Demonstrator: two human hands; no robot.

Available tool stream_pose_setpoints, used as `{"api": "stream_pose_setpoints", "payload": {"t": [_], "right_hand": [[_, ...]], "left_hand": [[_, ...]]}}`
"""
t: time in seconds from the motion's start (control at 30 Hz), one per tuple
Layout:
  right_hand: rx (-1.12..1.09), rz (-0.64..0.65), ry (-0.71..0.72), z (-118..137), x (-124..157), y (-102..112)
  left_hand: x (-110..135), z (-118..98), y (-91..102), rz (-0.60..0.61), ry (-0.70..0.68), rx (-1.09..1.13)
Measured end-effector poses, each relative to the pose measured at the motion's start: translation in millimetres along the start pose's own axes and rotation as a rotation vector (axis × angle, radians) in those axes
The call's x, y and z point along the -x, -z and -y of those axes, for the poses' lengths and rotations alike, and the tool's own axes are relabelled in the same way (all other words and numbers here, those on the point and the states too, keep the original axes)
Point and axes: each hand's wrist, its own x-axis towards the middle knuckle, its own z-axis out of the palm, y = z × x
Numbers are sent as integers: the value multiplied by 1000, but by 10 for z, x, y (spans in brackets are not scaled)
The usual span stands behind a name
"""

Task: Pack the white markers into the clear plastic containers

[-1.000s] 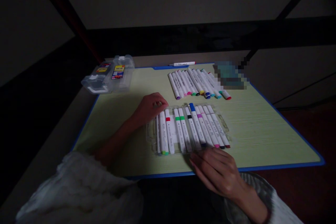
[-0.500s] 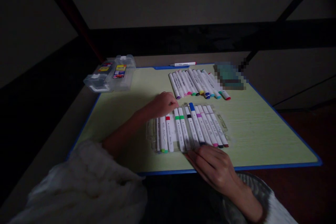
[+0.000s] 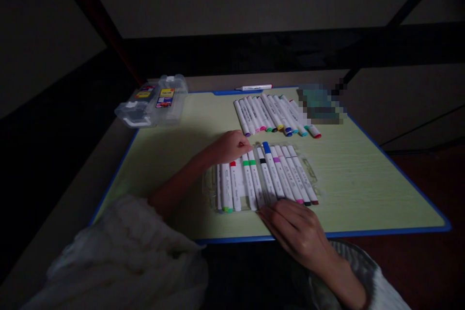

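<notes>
A clear plastic marker tray [image 3: 313, 174] lies on the table in front of me with several white markers side by side in it. Two markers with green bands [image 3: 251, 179] lie left of the middle, and a blue-capped marker [image 3: 273, 169] sticks out past the far edge. My left hand [image 3: 232, 146] is closed at the tray's far edge, by the tops of the green-banded markers; anything within its fingers is hidden. At the near edge, my right hand [image 3: 296, 227] has its fingers bent together against the tray, close to the lower ends of the markers.
Beyond the tray lies a row of loose white markers [image 3: 271, 114] with coloured ends. Two clear plastic cases [image 3: 156, 106] stand at the far left. A single marker [image 3: 256, 87] rests at the back edge, and a blurred-out greenish object [image 3: 319, 102] is at the far right.
My left hand has shifted slightly to the right and nearer along the far edge of the tray. My right hand stays at the near edge.
</notes>
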Motion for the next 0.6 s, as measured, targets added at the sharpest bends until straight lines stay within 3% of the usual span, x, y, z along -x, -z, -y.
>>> {"api": "stream_pose_setpoints", "payload": {"t": [0.23,0.37,0.6], "right_hand": [[-15,-7,-29,2,16,-17],[-30,-15,-45,0,1,-17],[-28,-10,-59,2,2,-13]], "left_hand": [[-23,52,-11,-30,15,81],[-36,66,-17,54,0,151],[29,8,-32,-79,-22,2]]}}
